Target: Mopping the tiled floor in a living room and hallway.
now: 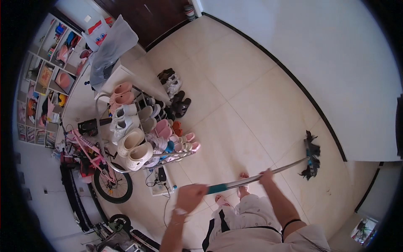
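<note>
A mop with a silver metal pole and a teal grip slants across in front of me. My left hand is closed around the teal grip end, at about waist height. Farther along the bare metal pole, my right hand is wrapped around it. The dark, ragged mop head rests on the pale tiled floor at the right, near the black baseboard. My feet in pink slippers stand below the pole.
A metal shoe rack full of clogs and shoes stands at the left. Several shoes lie on the floor beyond it. Behind the rack are a pink bicycle and a power strip with cables. A white wall bounds the right.
</note>
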The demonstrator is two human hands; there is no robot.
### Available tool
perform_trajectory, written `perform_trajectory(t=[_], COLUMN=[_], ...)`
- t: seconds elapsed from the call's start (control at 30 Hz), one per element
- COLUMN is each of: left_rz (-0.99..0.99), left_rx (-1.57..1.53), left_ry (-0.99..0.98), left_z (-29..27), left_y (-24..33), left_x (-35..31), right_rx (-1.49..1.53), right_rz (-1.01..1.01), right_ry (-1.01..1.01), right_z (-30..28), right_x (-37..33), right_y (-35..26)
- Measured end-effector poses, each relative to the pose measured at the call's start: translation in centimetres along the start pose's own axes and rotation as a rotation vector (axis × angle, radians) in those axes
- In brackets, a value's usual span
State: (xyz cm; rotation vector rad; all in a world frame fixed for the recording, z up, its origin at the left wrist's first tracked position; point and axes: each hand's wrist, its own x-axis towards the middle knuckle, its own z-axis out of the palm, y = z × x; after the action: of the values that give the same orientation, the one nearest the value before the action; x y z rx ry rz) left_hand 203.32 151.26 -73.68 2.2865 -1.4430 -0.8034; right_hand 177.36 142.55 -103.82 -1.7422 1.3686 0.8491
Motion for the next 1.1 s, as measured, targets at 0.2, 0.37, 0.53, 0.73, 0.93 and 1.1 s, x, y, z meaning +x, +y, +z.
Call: perform_trajectory(t=[0.2, 0.37, 0.53, 0.73, 0.93, 1.1], left_rz=[-0.464, -0.729, -0.834, -1.015, -1.050, -0.936], left_rx=[0.442, 0.441, -0.014, -0.491, -0.826, -0.983], left_ry=[0.374, 0.180, 0.021, 0.112, 0.171, -0.054], left_z=[-14.4, -16.5, -14.0, -10.6, -11.6, -15.5], left_y=[-2.9, 4.7, 2.7, 0.1, -3.6, -6.2], left_x=[-13.3, -13.7, -13.0, -5.0, 6.5, 21.7], right_rx=[0.203, 0.444, 0.738, -0.361, -0.604, 0.543], right_rz=[-0.574, -1.081, -1.157, -1.375, -1.249, -1.071], right_ry=[-0.220, -0.338, -0.517, -0.002, -0.037, -0.252], right_z=[0.1, 10.5, 17.3, 0.7, -6.2, -10.0], right_x=[-10.7, -5.5, 4.3, 9.3, 19.1, 40.6], right_y=[-19.1, -27.0, -31.7, -35.8, -42.9, -43.5])
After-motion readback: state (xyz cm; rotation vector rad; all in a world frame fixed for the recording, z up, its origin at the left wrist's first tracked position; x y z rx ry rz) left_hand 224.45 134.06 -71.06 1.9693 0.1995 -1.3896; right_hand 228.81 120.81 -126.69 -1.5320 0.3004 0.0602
